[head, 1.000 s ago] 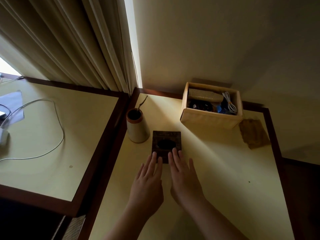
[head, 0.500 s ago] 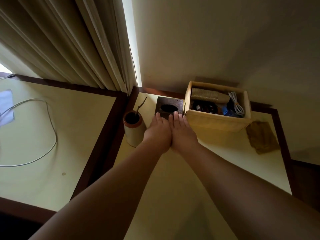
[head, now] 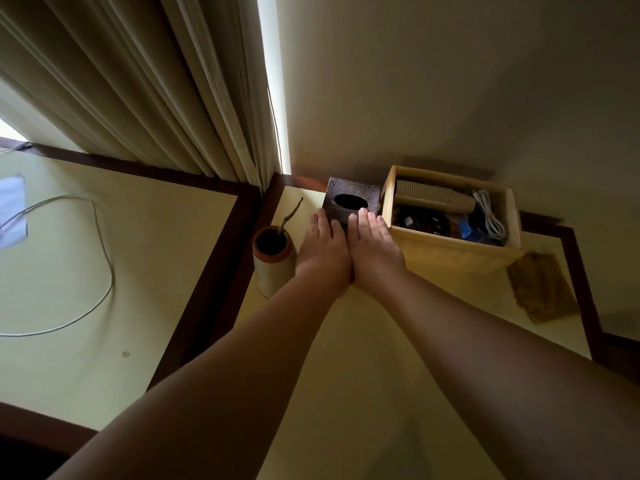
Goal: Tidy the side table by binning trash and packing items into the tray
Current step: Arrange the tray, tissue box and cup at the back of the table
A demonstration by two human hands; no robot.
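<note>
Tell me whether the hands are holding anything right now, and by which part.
Nothing is gripped. Left hand and right hand lie flat, straight fingers touching the near edge of the dark tissue box.

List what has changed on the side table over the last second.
Both hands, left hand and right hand, slid the dark tissue box away to the back edge, beside the tray. Fingers stayed flat against it. Tray, vase and cloth stayed put.

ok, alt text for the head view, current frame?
Both hands, left hand and right hand, press flat-fingered against the near side of a dark tissue box at the back of the side table. A packed tray sits right of it, a vase left.
</note>
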